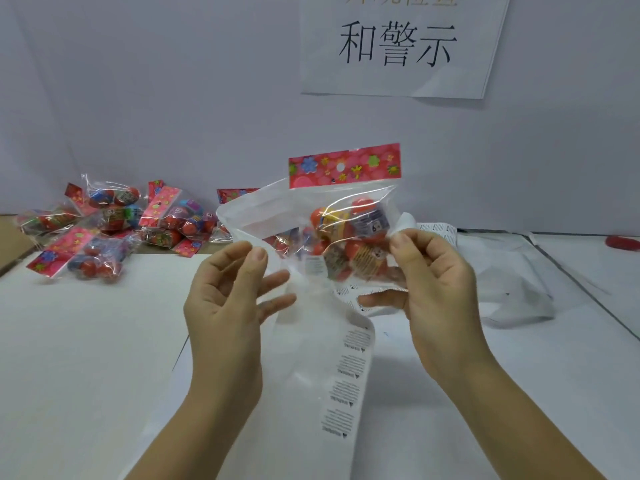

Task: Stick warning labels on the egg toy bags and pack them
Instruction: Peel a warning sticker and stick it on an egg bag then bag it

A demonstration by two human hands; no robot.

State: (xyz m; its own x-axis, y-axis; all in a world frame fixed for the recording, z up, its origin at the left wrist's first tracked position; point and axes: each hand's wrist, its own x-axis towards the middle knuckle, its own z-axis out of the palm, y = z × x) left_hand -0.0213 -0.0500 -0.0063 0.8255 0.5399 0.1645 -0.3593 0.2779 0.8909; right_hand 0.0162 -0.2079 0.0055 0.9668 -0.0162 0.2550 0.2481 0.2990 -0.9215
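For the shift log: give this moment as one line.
left hand: pinches clear plastic | right hand: pinches egg toy bag, held aloft | label strip: hangs below | other bags: piled left

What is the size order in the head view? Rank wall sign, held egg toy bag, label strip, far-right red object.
Largest: wall sign and held egg toy bag: alike, bag nearer, so unranked.
Then label strip.
Smallest: red object.

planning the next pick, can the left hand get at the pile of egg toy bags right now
Probably, once freed: the left hand is pinching the clear bag and must let go first. The pile of egg toy bags lies to its left, nothing visible between.
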